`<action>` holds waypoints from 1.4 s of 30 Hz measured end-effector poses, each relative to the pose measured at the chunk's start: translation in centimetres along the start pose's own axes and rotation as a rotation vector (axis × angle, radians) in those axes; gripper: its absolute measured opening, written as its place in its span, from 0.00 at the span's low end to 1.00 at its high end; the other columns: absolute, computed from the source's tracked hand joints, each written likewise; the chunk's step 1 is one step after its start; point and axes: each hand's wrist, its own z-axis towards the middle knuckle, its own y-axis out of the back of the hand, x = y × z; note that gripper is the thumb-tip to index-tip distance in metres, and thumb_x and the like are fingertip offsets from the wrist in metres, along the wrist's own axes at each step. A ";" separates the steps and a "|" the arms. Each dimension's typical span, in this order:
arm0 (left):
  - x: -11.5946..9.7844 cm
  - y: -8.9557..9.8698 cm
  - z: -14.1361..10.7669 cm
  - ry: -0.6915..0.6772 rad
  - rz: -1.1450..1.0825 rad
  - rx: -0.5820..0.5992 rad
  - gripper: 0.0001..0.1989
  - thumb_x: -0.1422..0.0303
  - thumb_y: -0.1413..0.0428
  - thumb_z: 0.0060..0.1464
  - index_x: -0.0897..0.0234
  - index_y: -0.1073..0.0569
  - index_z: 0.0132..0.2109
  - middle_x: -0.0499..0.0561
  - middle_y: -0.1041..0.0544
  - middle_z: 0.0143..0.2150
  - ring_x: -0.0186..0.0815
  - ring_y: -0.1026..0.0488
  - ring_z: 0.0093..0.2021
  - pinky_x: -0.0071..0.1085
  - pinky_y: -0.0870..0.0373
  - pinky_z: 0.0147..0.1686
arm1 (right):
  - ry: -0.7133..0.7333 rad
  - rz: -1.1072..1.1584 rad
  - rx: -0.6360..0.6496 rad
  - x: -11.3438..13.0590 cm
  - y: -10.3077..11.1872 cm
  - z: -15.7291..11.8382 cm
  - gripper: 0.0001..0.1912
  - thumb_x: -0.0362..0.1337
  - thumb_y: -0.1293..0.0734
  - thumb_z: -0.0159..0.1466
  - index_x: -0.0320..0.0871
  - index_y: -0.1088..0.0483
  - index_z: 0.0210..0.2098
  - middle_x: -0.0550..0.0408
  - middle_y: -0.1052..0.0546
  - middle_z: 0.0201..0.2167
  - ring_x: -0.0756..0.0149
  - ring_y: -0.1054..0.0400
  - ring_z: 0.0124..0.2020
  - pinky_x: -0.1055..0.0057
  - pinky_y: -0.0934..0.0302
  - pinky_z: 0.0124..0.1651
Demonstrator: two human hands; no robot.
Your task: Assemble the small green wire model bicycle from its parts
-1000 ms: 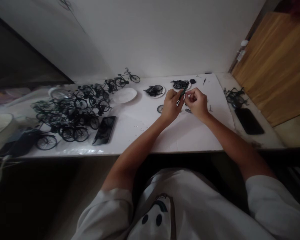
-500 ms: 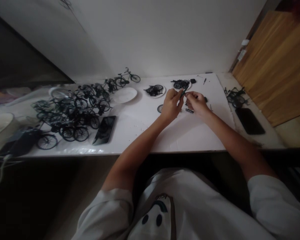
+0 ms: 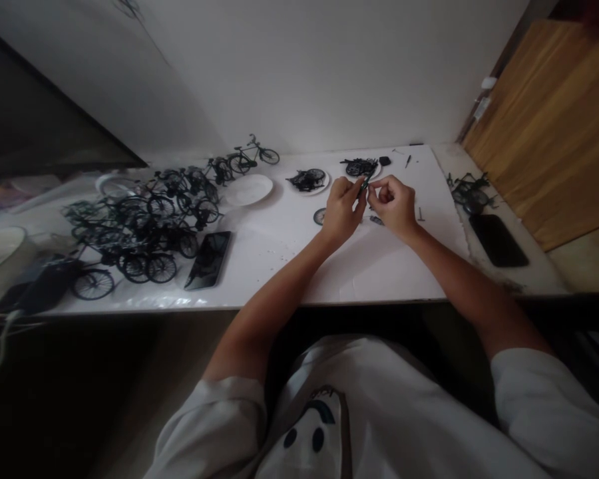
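Observation:
Between finger and thumb, my left hand (image 3: 345,205) pinches a small dark bicycle part (image 3: 367,178), held tilted above the white board (image 3: 299,273). My right hand (image 3: 395,203) is closed close beside it, its fingertips pressed together at the part's near end; whatever they hold is too small to make out. Under the hands lie a small wheel (image 3: 319,216) and a dark piece (image 3: 376,220), both partly covered. Just beyond stands a white plate with black model bicycle parts (image 3: 360,166). A second plate of parts (image 3: 307,179) is to its left.
Many black model bicycles (image 3: 144,219) crowd the left side. A white plate (image 3: 249,190) and a phone (image 3: 208,260) lie near them. On the right are another phone (image 3: 499,240) and dark bicycle frames (image 3: 470,191). A wooden panel (image 3: 549,133) leans at far right.
My right hand has turned, its fingers now curled in more tightly by the part. The left hand has stayed nearly in place with the part.

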 end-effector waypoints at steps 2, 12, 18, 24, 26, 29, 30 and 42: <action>-0.1 0.0 0.0 0.010 -0.002 0.001 0.25 0.56 0.55 0.80 0.65 0.21 0.64 0.57 0.26 0.41 0.42 0.28 0.45 0.41 0.27 0.49 | 0.013 -0.026 0.004 -0.1 0.1 0.0 0.10 0.46 0.28 0.69 0.47 0.24 0.37 0.65 0.34 0.19 0.70 0.42 0.21 0.67 0.42 0.33; -0.3 0.0 -0.1 0.018 0.033 -0.011 0.26 0.54 0.56 0.80 0.64 0.21 0.64 0.55 0.27 0.40 0.41 0.27 0.44 0.40 0.26 0.48 | -0.071 -0.004 0.008 0.0 -0.4 -0.2 0.11 0.49 0.29 0.69 0.48 0.24 0.39 0.65 0.34 0.20 0.69 0.42 0.22 0.67 0.42 0.32; -0.1 -0.2 -0.2 -0.005 0.044 -0.026 0.25 0.55 0.56 0.81 0.64 0.21 0.64 0.56 0.26 0.40 0.40 0.26 0.44 0.39 0.26 0.48 | -0.177 0.106 0.014 0.0 -0.8 -0.2 0.11 0.48 0.26 0.68 0.48 0.25 0.37 0.64 0.35 0.20 0.69 0.43 0.21 0.67 0.44 0.28; -0.2 0.0 -0.2 -0.012 0.028 -0.034 0.23 0.56 0.54 0.80 0.63 0.21 0.64 0.56 0.26 0.40 0.40 0.27 0.44 0.38 0.26 0.47 | -0.231 0.163 0.032 -0.5 -1.1 -0.1 0.11 0.48 0.26 0.67 0.48 0.24 0.36 0.60 0.31 0.22 0.67 0.41 0.24 0.67 0.44 0.28; -0.2 0.2 -0.2 0.011 0.029 -0.004 0.23 0.57 0.54 0.80 0.63 0.21 0.64 0.56 0.27 0.41 0.40 0.27 0.45 0.39 0.26 0.49 | -0.246 0.188 0.030 -0.7 -1.1 -0.1 0.11 0.47 0.25 0.66 0.47 0.24 0.36 0.60 0.31 0.22 0.67 0.41 0.24 0.67 0.44 0.28; -0.2 0.3 -0.2 0.027 0.004 0.028 0.22 0.58 0.52 0.80 0.64 0.22 0.65 0.56 0.27 0.42 0.41 0.27 0.46 0.40 0.27 0.50 | -0.277 0.227 0.026 -0.9 -1.3 0.0 0.09 0.44 0.25 0.65 0.46 0.23 0.36 0.60 0.30 0.23 0.68 0.40 0.24 0.67 0.43 0.29; -0.1 0.3 -0.2 0.025 -0.004 0.032 0.21 0.59 0.52 0.79 0.64 0.22 0.65 0.56 0.27 0.42 0.41 0.27 0.45 0.40 0.27 0.50 | -0.285 0.237 0.024 -1.0 -1.3 0.1 0.08 0.43 0.25 0.65 0.45 0.22 0.36 0.60 0.30 0.23 0.68 0.39 0.24 0.67 0.43 0.29; -0.8 0.9 0.2 0.080 -0.020 0.021 0.23 0.56 0.52 0.79 0.64 0.20 0.63 0.56 0.26 0.40 0.41 0.26 0.45 0.39 0.26 0.51 | 0.026 -0.051 -0.006 -0.2 -0.2 -0.3 0.09 0.44 0.29 0.72 0.46 0.21 0.43 0.63 0.32 0.21 0.68 0.38 0.23 0.67 0.37 0.34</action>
